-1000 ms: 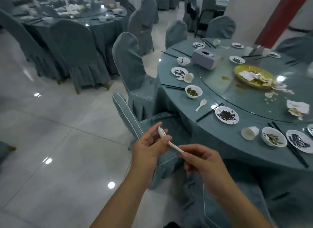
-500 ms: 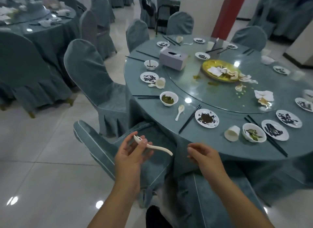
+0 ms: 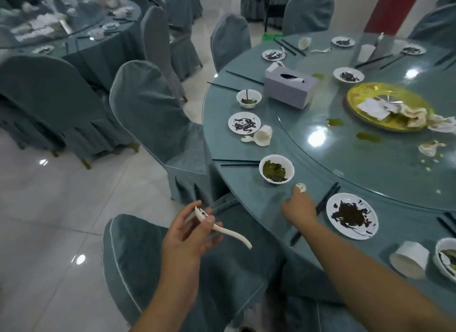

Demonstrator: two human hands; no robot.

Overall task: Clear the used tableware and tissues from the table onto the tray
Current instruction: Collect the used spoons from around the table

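White ceramic soup spoon [image 3: 232,234] sits pinched in left hand [image 3: 190,235], thumb on its bowl, handle sticking out toward the table. Second white spoon [image 3: 301,187] lies on the teal-clothed round table [image 3: 246,183] at right hand's [image 3: 299,208] fingertips; whether those fingers have closed on it, cannot tell (hand hides the handle). Risks: a nudge could skid that glazed spoon off the table edge. Black chopsticks [image 3: 325,199] just right of the reaching hand could roll. White bowl with green residue [image 3: 276,168] just beyond the fingertips could tip. Left grip looks loose, so its spoon could drop onto glossy white tile floor [image 3: 61,208]. No tray in view. Banquet room, teal-covered chair [image 3: 172,270] below both hands.
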